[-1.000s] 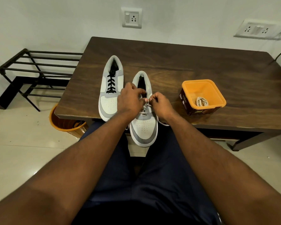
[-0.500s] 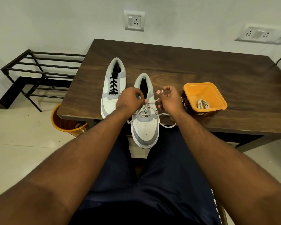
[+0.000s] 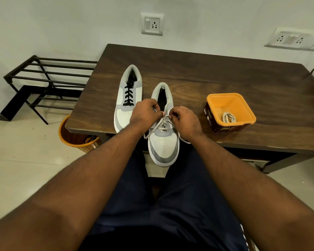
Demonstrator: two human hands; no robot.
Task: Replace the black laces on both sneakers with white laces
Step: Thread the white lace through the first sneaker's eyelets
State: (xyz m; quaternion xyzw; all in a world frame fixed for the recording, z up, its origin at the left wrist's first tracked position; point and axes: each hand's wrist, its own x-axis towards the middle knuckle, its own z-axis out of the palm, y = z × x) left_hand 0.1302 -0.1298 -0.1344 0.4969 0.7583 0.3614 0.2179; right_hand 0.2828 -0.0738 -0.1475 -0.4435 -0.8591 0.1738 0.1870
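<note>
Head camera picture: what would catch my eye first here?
Two bare hands, left hand and right hand, pinch a white lace over the near grey-and-white sneaker, which overhangs the dark wooden table. Left of it stands the matching black-laced sneaker; to the right, an orange plastic tub holds a coiled white lace.

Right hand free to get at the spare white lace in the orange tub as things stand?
Probably yes, once it lets go. The right hand is pinching the white lace on the near sneaker. The orange tub sits open-topped just to its right on the table, spare lace exposed, nothing between.
</note>
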